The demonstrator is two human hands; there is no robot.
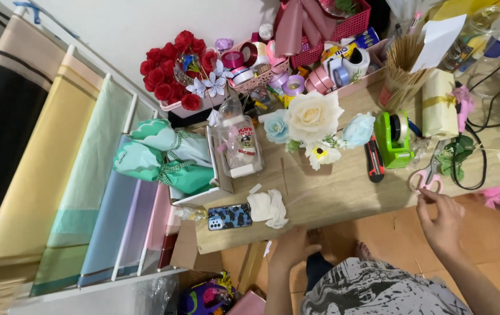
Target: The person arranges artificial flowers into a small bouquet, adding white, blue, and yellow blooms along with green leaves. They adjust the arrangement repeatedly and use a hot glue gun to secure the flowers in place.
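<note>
Pink-handled scissors (pixel 426 178) lie just beyond the open right hand (pixel 443 219), within reach; left hand (pixel 292 248), empty, rests at the wooden table (pixel 343 198) edge

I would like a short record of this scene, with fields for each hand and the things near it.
surface: wooden table
left hand: at the table's near edge, holds nothing visible
near left hand: white petals, phone
right hand: fingers by the pink-handled scissors, contact unclear
middle of table: cream paper rose, green tape dispenser
far left: red rose bouquet
</note>
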